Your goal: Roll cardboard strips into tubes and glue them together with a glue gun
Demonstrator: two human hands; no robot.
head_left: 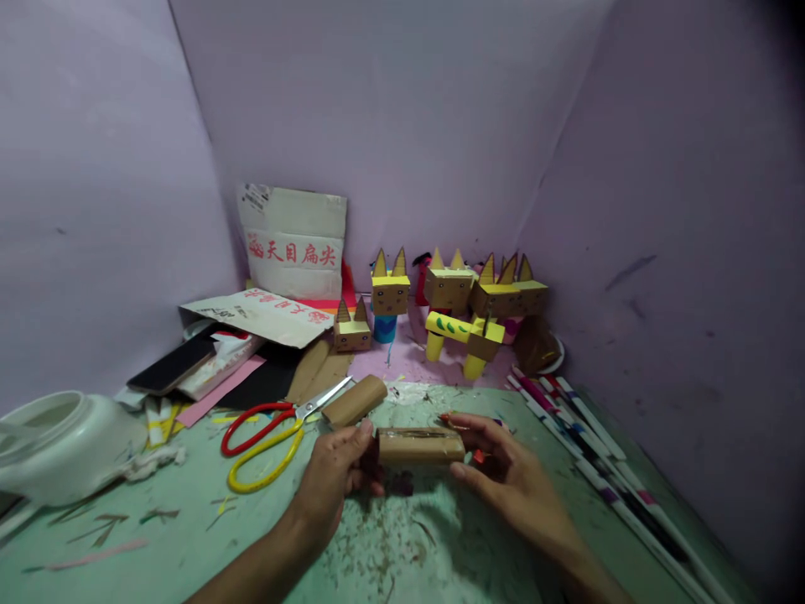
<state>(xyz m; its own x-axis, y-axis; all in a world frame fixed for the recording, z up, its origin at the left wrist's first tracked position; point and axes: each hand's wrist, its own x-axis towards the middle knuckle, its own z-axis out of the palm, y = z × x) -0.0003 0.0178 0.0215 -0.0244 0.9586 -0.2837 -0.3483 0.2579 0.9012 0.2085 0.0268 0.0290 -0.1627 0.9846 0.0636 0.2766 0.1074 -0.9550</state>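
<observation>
A brown cardboard tube (421, 447) lies level above the green table, with a shiny strip along its top. My left hand (336, 470) is closed on its left end, thumb in front. Around the right end, my right hand (496, 466) has its thumb and forefinger apart; whether they touch the tube is unclear. A small red spot shows at that forefinger's tip. Just behind my left hand rests a second cardboard tube (355, 401). Scissors (300, 413) with red and yellow handles lie left of it, blades partly apart.
Cardboard animal figures with pointed ears (390, 295) stand at the back, a yellow one (448, 325) in front. Markers (620, 478) line the right side. At left are a white pot (81, 449), folded cardboard (295, 243) and a dark flat device (173, 365). Scraps litter the table.
</observation>
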